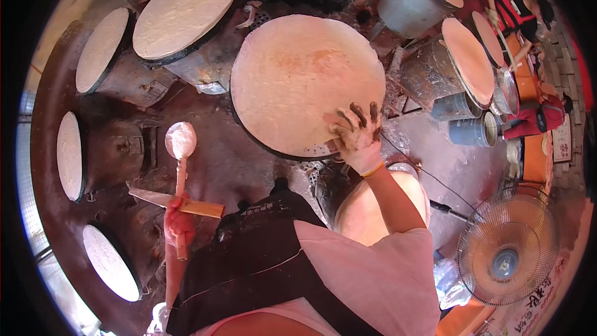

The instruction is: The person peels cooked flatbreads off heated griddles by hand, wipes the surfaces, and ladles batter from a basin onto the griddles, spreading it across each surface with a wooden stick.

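Observation:
Before me is a large round griddle [298, 79] covered by a thin, pale layer with light brown patches near its middle. My right hand [358, 137], in a glove with darkly soiled fingertips, rests with fingers spread at the griddle's near right edge. Whether it pinches the layer there cannot be told. My left hand [179, 226], away from the griddle at the lower left, is closed around the handle of a ladle [181, 142] with a pale-coated bowl, and around a flat scraper [191, 206] lying crosswise to it.
More pale-covered round griddles [184, 14] on drum stoves stand around me, one close by my right elbow [382, 205]. Metal buckets [473, 129] and a wire-caged fan [508, 247] are at the right. A cable runs towards the fan. Other people [543, 116] are at the far right.

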`<state>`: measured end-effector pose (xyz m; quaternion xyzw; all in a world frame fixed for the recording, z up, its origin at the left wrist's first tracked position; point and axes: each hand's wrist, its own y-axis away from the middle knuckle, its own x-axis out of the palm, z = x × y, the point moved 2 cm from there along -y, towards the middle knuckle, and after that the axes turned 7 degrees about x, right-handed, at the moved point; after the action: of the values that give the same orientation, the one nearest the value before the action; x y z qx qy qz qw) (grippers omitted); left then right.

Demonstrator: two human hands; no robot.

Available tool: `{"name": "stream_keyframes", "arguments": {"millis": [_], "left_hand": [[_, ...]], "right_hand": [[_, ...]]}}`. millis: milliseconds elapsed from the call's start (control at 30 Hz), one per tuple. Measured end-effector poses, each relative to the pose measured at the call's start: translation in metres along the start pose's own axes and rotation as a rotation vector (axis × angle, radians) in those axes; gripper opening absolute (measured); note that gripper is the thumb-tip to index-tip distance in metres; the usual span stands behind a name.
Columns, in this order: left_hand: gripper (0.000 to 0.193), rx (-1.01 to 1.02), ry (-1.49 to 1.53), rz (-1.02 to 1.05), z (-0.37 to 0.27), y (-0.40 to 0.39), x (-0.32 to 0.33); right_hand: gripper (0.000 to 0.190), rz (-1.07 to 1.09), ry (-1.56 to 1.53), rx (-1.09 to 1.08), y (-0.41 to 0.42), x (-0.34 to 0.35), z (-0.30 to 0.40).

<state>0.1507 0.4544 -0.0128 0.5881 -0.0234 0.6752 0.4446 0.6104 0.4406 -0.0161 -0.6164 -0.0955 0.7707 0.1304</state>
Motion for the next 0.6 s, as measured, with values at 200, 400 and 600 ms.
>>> {"name": "stream_keyframes", "arguments": {"millis": [200, 400, 600], "left_hand": [[0.031, -0.009, -0.014, -0.027, 0.003, 0.030, -0.019], [0.031, -0.004, -0.051, -0.008, -0.006, 0.067, -0.055], [0.033, -0.046, -0.041, 0.028, -0.018, 0.115, -0.098]], "right_hand": [[0.017, -0.253, -0.036, -0.209, -0.033, -0.034, 0.018], [0.013, -0.435, 0.054, -0.200, -0.038, -0.088, 0.036], [0.031, -0.386, -0.492, 0.618, 0.020, -0.159, 0.023]]}}
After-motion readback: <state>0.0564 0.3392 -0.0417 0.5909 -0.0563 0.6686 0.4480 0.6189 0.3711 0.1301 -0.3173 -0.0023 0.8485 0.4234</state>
